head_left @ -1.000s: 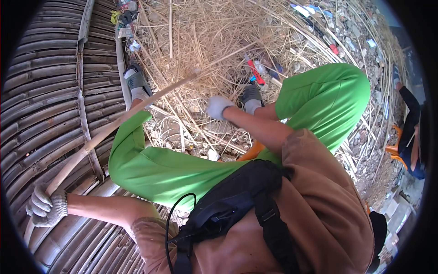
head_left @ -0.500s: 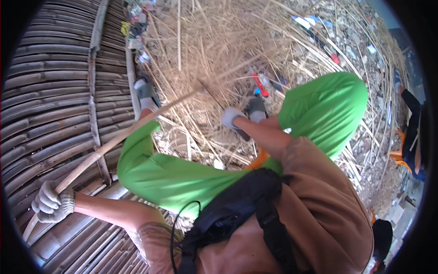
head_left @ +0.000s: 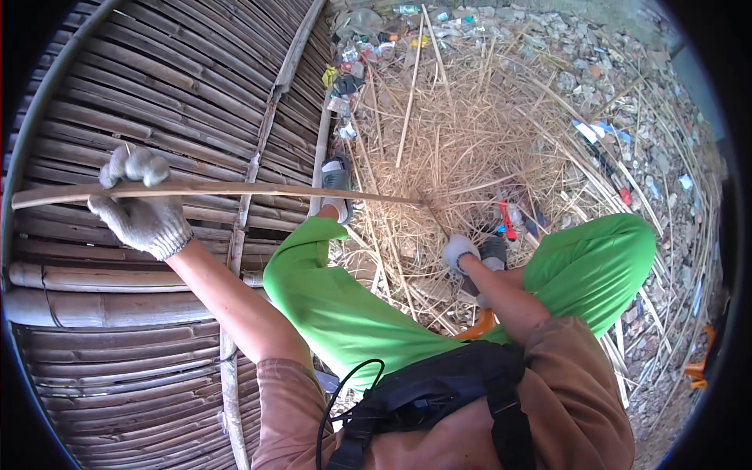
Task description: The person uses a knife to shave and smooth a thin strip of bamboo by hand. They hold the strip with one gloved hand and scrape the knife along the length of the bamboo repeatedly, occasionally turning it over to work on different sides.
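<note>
My left hand point(head_left: 145, 205), in a grey-white knit glove, is raised over the slats at the left. Its thumb and curled fingers hold a long bamboo strip point(head_left: 270, 189), which runs nearly level from the left rim to the straw pile. In a pale glove, my right hand point(head_left: 460, 252) is closed near my right shoe, low over the straw. From it a thin dark knife point(head_left: 435, 220) points up and left, its blade meeting the strip's right end. The knife's handle is hidden in the fist.
A bamboo-slat panel point(head_left: 180, 86) fills the left side. Straw-like bamboo shavings point(head_left: 462, 149) cover the ground ahead, with loose strips and litter around. A red object point(head_left: 507, 223) lies beside my right shoe point(head_left: 493, 252). My green-trousered knees are spread; an orange seat point(head_left: 479, 325) shows between them.
My left hand has risen with the bamboo strip, turning it from slanted to nearly level. My right hand keeps the knife at the strip's end. The whole view has shifted toward the left.
</note>
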Demonstrator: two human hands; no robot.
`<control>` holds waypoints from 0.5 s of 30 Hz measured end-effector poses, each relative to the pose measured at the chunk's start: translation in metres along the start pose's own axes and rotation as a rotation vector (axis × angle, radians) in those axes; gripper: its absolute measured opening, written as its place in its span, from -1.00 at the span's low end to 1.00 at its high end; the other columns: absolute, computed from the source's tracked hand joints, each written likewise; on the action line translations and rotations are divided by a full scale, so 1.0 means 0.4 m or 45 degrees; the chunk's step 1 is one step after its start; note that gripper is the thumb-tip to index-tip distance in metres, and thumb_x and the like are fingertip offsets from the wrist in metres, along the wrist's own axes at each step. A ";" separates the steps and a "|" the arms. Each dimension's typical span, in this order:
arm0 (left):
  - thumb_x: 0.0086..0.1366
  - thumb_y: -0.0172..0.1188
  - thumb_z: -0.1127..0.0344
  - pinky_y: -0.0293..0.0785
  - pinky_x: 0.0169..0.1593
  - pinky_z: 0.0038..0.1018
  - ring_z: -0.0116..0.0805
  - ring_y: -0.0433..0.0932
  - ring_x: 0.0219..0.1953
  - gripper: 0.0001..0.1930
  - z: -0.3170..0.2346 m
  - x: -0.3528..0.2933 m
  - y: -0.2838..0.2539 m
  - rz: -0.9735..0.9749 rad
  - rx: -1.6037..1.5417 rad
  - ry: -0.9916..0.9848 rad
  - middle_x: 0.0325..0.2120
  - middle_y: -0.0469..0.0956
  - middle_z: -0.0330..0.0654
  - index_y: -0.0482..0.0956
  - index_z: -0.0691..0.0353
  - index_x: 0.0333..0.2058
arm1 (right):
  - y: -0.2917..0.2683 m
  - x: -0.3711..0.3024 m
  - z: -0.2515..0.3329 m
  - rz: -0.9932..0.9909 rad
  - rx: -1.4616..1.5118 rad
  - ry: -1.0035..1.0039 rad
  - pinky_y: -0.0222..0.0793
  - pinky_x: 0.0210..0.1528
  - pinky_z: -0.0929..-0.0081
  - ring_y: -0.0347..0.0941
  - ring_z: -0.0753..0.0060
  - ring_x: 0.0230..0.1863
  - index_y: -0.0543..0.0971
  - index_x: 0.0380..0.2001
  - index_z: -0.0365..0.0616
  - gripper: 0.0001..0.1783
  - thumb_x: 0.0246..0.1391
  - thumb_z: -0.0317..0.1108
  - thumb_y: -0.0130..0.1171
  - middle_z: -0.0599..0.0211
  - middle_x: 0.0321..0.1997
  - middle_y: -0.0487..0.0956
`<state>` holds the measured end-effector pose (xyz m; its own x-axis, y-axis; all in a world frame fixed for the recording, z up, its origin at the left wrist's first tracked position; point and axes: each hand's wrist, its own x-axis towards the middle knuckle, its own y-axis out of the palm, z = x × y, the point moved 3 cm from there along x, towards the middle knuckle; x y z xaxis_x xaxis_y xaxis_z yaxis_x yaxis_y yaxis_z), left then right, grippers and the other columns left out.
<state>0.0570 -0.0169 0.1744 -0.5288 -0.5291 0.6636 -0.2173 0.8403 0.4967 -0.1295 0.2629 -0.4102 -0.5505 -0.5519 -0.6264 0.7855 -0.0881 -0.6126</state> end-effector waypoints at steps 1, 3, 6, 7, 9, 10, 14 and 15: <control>0.38 0.43 0.19 0.35 -0.35 -0.43 -0.46 0.31 -0.50 -0.71 -0.001 0.014 0.005 0.316 -0.171 -0.244 -0.51 0.34 -0.36 0.49 0.19 -0.31 | -0.019 -0.023 0.028 -0.048 0.058 -0.047 0.62 0.10 0.05 0.69 -0.20 0.07 0.74 -0.01 -0.24 -0.56 0.16 -0.17 0.21 -0.18 0.02 0.72; 0.49 0.31 0.13 0.29 -0.57 -0.52 -0.54 0.26 -0.68 -0.72 0.011 0.007 0.040 0.330 -0.107 -0.163 -0.60 0.40 -0.33 0.53 0.21 -0.27 | -0.071 -0.114 0.137 -0.158 0.298 -0.062 0.61 0.08 0.01 0.68 -0.28 0.02 0.72 -0.05 -0.30 -0.53 0.21 -0.13 0.13 -0.29 -0.05 0.71; 0.53 0.24 0.06 0.25 -0.59 -0.53 -0.53 0.22 -0.69 -0.68 0.043 0.022 0.061 0.351 -0.089 -0.101 -0.62 0.38 -0.33 0.58 0.24 -0.21 | -0.145 -0.183 0.279 -0.117 0.475 -0.251 0.59 0.07 -0.03 0.68 -0.30 -0.09 0.70 -0.15 -0.36 -0.45 0.32 -0.03 -0.01 -0.34 -0.16 0.70; 0.54 0.23 0.05 0.24 -0.59 -0.53 -0.53 0.21 -0.69 -0.67 0.043 0.019 0.058 0.298 -0.040 -0.065 -0.63 0.37 -0.34 0.59 0.24 -0.20 | -0.193 -0.235 0.351 -0.064 0.420 -0.313 0.59 0.06 -0.04 0.68 -0.31 -0.14 0.68 -0.17 -0.38 -0.42 0.36 0.00 -0.07 -0.35 -0.20 0.69; 0.54 0.21 0.02 0.19 -0.60 -0.52 -0.52 0.17 -0.69 -0.65 0.047 0.029 0.056 0.231 0.026 0.005 -0.63 0.35 -0.36 0.61 0.24 -0.19 | -0.269 -0.314 0.462 -0.129 0.471 -0.611 0.59 -0.02 -0.11 0.67 -0.31 -0.23 0.66 -0.19 -0.36 -0.40 0.42 0.01 -0.12 -0.32 -0.29 0.68; 0.54 0.21 0.02 0.18 -0.61 -0.52 -0.52 0.17 -0.69 -0.66 0.049 0.033 0.053 0.208 0.078 0.050 -0.62 0.35 -0.36 0.62 0.23 -0.19 | -0.318 -0.365 0.517 -0.164 0.472 -0.769 0.58 -0.05 -0.15 0.66 -0.31 -0.26 0.65 -0.20 -0.36 -0.40 0.45 0.01 -0.15 -0.30 -0.33 0.67; 0.52 0.24 0.03 0.13 -0.62 -0.54 -0.55 0.13 -0.68 -0.67 0.064 0.020 0.059 0.015 0.254 0.204 -0.62 0.30 -0.39 0.60 0.20 -0.25 | -0.443 -0.570 0.727 -0.395 0.393 -1.178 0.43 -0.32 -0.20 0.52 -0.29 -0.49 0.55 -0.36 -0.29 -0.46 0.52 -0.05 -0.16 -0.15 -0.53 0.56; 0.52 0.25 0.03 0.13 -0.62 -0.54 -0.56 0.12 -0.68 -0.68 0.065 0.011 0.065 -0.030 0.267 0.235 -0.63 0.28 -0.39 0.59 0.19 -0.27 | -0.434 -0.569 0.749 -0.539 0.390 -1.282 0.43 -0.34 -0.20 0.50 -0.27 -0.51 0.53 -0.38 -0.29 -0.45 0.52 -0.04 -0.16 -0.14 -0.55 0.54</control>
<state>0.0276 0.0056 0.1758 -0.3674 -0.5452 0.7535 -0.4028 0.8235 0.3995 -0.0557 0.1553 -0.0170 -0.4191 -0.8334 0.3602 0.7025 -0.5490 -0.4528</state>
